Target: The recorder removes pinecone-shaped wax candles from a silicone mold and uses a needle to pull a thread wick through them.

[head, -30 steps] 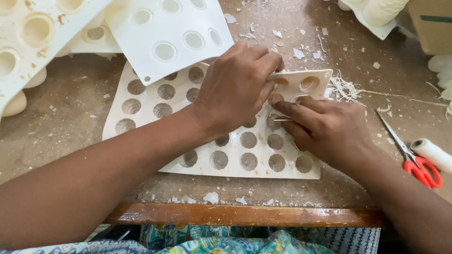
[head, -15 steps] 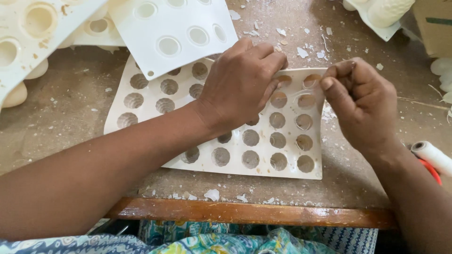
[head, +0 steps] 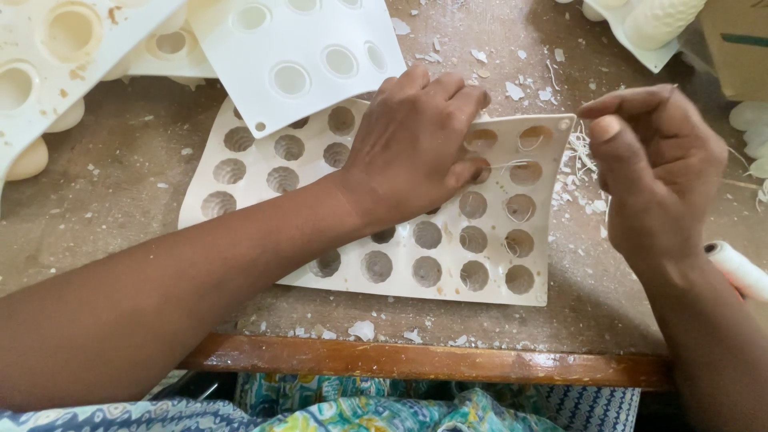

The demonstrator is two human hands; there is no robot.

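I sit at a worn, dusty worktable (head: 120, 200) with a wooden front edge (head: 416, 362), littered with white wax flakes (head: 362, 329). At its centre lies the white silicone candle mould (head: 480, 264) with rows of round ribbed cavities, its top left corner tucked under another white mould sheet (head: 296, 48) at 11 o'clock. More cream moulds (head: 48, 48) crowd the 10 o'clock corner, and a moulded cream piece (head: 660, 20) sits at 1 o'clock beside a cardboard box (head: 740, 44).

My left hand (head: 412, 148) presses flat on the mould, its fingertips pinning the thin wick thread (head: 512, 165) at a cavity near the upper right. My right hand (head: 660, 168), raised at 3 o'clock, is pinched closed on the other end of that thread, drawing it taut. To do this well, I judge I should keep the mould held firmly, pull steadily and in line with the hole, and avoid jerking, since the thread looks fine enough to snap or slip.

A white thread spool (head: 740, 268) lies at 4 o'clock, and loose wick trimmings (head: 580, 156) lie just off the mould's right edge
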